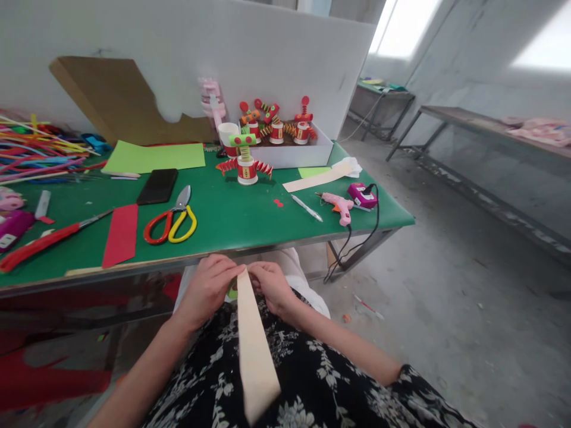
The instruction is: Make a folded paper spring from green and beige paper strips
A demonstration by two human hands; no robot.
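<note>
A long cream paper strip point(255, 345) hangs over my lap, its far end pinched between both hands just below the table edge. My left hand point(213, 286) is closed on the strip's left side. On its right side, my right hand point(272, 284) pinches the same end with thumb and fingers. A small bit of green point(232, 292) shows beneath my left hand; I cannot tell what it is. On the table stands a paper-cup figure point(247, 167) with a green head and folded red paper arms.
Scissors point(177, 217), red paper point(121, 235), a phone point(157, 186) and green paper point(154, 158) lie at the left. A pen point(306, 207) and a pink glue gun point(339, 206) with a hanging cord lie right. Behind, a white box point(285, 156) holds several similar figures.
</note>
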